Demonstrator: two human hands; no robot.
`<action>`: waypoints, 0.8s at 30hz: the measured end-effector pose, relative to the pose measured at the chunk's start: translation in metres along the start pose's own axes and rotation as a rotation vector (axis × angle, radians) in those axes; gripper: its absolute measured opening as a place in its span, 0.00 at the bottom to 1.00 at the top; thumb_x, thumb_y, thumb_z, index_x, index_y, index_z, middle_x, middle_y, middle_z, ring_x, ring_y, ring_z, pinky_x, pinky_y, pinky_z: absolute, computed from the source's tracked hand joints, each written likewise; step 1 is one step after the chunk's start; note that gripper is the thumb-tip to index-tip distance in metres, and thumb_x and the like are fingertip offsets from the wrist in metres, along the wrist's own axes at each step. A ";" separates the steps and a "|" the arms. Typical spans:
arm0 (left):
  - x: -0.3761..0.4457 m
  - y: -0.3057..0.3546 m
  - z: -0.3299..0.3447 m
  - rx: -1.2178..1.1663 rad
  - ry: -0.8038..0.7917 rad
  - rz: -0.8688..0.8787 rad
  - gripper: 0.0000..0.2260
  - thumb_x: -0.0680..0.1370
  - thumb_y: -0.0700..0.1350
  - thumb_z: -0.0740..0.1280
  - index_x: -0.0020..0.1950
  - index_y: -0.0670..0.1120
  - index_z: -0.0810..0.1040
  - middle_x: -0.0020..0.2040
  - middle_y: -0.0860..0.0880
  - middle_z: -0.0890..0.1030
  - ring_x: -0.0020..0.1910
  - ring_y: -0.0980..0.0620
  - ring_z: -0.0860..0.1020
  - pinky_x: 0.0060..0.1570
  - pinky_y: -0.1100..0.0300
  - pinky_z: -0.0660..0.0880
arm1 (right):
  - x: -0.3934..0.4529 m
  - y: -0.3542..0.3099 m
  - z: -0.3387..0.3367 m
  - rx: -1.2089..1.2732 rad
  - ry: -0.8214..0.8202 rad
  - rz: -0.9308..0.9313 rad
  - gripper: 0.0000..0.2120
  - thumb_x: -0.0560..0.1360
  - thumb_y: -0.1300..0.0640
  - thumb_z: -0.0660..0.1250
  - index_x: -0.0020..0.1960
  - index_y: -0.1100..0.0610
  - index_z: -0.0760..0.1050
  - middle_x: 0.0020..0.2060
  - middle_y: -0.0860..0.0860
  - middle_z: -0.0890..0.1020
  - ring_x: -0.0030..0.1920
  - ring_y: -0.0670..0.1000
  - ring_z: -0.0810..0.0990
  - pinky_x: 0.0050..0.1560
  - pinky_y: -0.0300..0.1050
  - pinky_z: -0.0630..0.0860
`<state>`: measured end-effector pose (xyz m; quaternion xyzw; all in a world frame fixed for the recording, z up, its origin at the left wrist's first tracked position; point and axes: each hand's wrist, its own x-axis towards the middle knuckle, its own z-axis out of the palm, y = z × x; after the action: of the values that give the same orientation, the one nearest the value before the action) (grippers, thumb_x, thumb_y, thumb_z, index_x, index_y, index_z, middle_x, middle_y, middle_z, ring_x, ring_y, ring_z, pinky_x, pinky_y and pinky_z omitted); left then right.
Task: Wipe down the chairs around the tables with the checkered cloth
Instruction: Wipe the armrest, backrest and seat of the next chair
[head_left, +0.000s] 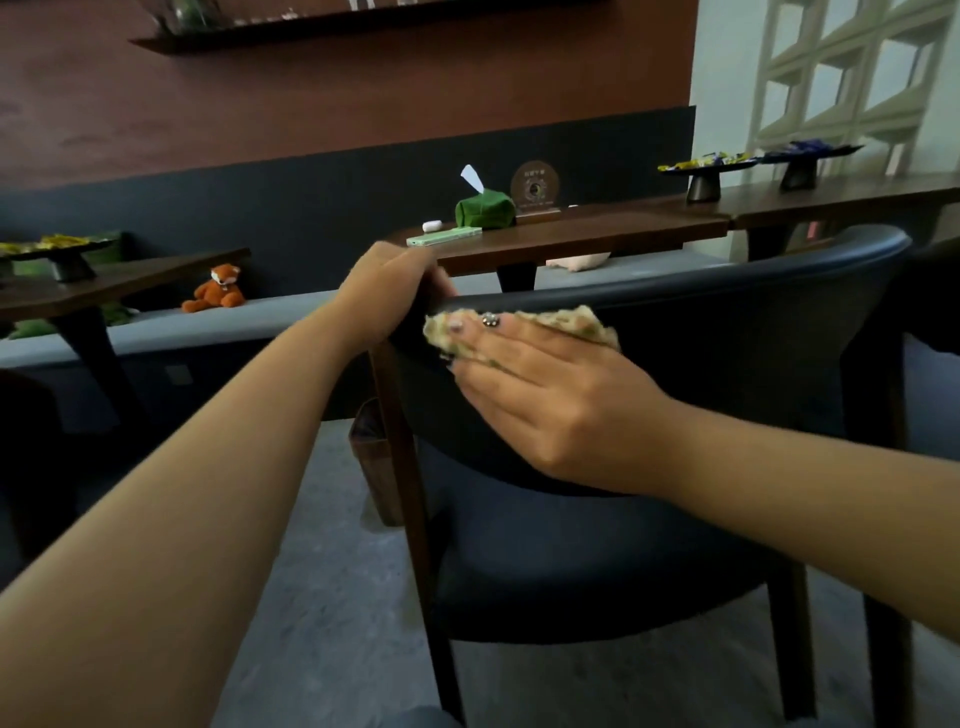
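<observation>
Cloth (524, 332) half-hidden under right hand (545, 400) against chair (727, 291) back.

Middle table (597, 236): green tissue holder (484, 209) near its left end, round plaque (534, 188) just beside it, pale green flat case (442, 237) and small white case (431, 225) at the left corner. Bench (270, 317) behind: orange plush fox (217, 289). Footed snack trays (706, 169) on the right table.
</observation>
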<state>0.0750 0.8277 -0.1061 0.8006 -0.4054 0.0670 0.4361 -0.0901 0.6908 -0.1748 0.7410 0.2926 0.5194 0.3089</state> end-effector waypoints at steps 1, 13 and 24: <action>0.000 0.008 0.003 -0.005 -0.028 0.002 0.18 0.78 0.46 0.57 0.32 0.50 0.80 0.32 0.57 0.82 0.33 0.65 0.78 0.39 0.71 0.71 | -0.003 -0.004 0.004 -0.041 -0.016 -0.014 0.13 0.79 0.67 0.60 0.59 0.67 0.79 0.60 0.62 0.79 0.64 0.61 0.75 0.66 0.55 0.71; 0.001 0.028 0.008 0.080 -0.095 -0.104 0.15 0.78 0.48 0.59 0.33 0.48 0.76 0.38 0.48 0.78 0.43 0.49 0.75 0.45 0.55 0.69 | -0.053 -0.032 0.022 0.149 -0.225 -0.130 0.13 0.79 0.65 0.59 0.60 0.62 0.79 0.61 0.57 0.80 0.64 0.54 0.76 0.63 0.47 0.74; 0.022 0.126 0.051 0.283 -0.469 -0.032 0.16 0.81 0.48 0.61 0.42 0.42 0.83 0.36 0.47 0.81 0.36 0.51 0.77 0.42 0.57 0.76 | -0.078 0.026 -0.028 0.179 0.130 0.138 0.11 0.78 0.66 0.66 0.59 0.64 0.78 0.62 0.58 0.78 0.68 0.56 0.72 0.68 0.51 0.70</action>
<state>-0.0123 0.7397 -0.0465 0.8535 -0.4693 -0.0708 0.2152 -0.1363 0.6197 -0.1929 0.7487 0.3055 0.5584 0.1854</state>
